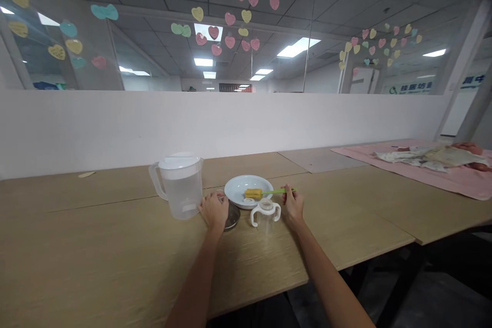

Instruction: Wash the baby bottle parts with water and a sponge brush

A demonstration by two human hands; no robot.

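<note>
My right hand [293,206] is closed on the green handle of a brush [253,193] with a yellow sponge head. The sponge head lies in a white bowl [238,183], beside a small white ring-like part [248,201]. At the left, my left hand [214,210] curls over something at the rim of a dark metal dish [232,217]; what its fingers hold is hidden. Between my hands stands a clear baby bottle [266,219] with two white handles, its top open. A translucent lidded pitcher [182,187] is just left of my left hand.
On the wooden table [115,246], a small flat wooden piece [87,174] lies at the back left. A pink cloth [415,169] at the far right bears a doll [467,148] and light-coloured clothing. A white wall [246,123] runs behind the table.
</note>
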